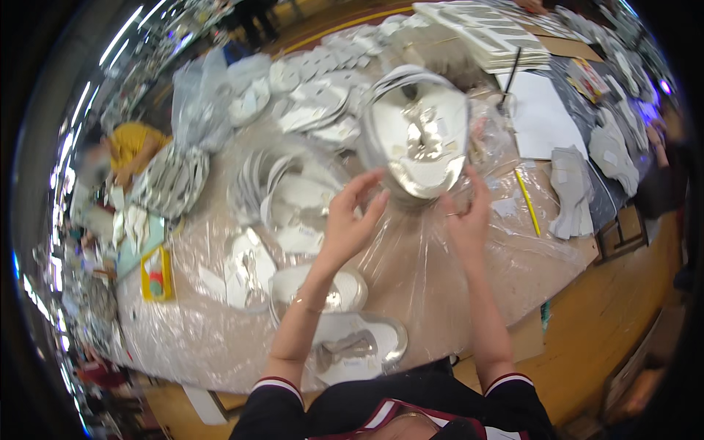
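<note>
A stack of white and grey shoe uppers (382,121) with shiny inner panels stands at the far middle of the table. My left hand (350,224) is at its near left edge, thumb and fingers apart, and I see nothing held in it. On the near right side of that stack, my right hand (469,218) has its fingers spread, with a ring on one. Whether the fingertips touch the uppers, I cannot tell. Below my left hand and beside its forearm, single uppers (250,273) lie on the plastic sheet, one (389,339) close to my body.
Clear plastic sheeting (411,293) covers the table. More nested uppers (253,192) sit left of my left hand. A yellow tray (155,275) is at the left edge, a yellow pen (527,202) and white paper (546,117) at the right. Another person in yellow (137,150) is far left.
</note>
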Motion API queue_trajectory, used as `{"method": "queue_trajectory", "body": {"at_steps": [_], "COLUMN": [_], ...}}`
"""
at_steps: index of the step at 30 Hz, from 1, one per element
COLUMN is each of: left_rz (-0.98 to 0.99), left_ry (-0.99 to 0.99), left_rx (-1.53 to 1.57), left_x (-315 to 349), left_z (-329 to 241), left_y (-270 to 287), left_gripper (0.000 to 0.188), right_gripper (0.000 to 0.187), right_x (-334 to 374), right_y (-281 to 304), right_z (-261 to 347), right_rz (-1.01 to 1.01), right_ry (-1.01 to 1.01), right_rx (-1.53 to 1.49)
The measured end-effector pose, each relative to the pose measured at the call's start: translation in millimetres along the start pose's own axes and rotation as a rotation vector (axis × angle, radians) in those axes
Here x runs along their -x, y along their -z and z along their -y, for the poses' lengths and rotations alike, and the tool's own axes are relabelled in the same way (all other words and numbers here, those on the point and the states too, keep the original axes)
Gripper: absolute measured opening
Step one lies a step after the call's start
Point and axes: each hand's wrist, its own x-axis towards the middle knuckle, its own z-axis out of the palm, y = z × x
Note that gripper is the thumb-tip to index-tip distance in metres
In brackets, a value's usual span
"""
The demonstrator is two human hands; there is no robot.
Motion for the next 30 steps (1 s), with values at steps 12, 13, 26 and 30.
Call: {"method": "queue_trajectory", "body": {"at_steps": [12, 13, 26, 30], "left_rz": [-0.283, -0.277, 0.004, 0.052], "left_ry": [0.277, 0.251, 0.029, -0.158], "left_rx": [-0.569, -0.569, -0.909, -0.836], "left_x": [178.3, 177.2, 160.6, 150.2], "left_z": [46.7, 52.4, 24.9, 13.0], "left_y": [148.2, 146.6, 142.4, 126.1], "left_gripper": [0.037, 0.039, 0.035, 0.049], "right_gripper": [0.034, 0.034, 0.015, 0.011], "right_x": [114.0, 122.4, 148.6, 156.5], "right_y": [-8.5, -22.0, 2.0, -13.0], "right_z": [36.6, 39.5, 46.0, 54.7], "right_rz": [0.802, 0.818, 0.812, 0.587], "right_ry": [-0.256, -0.205, -0.171, 0.068], "right_rx": [0.086, 0.105, 0.069, 0.029]}}
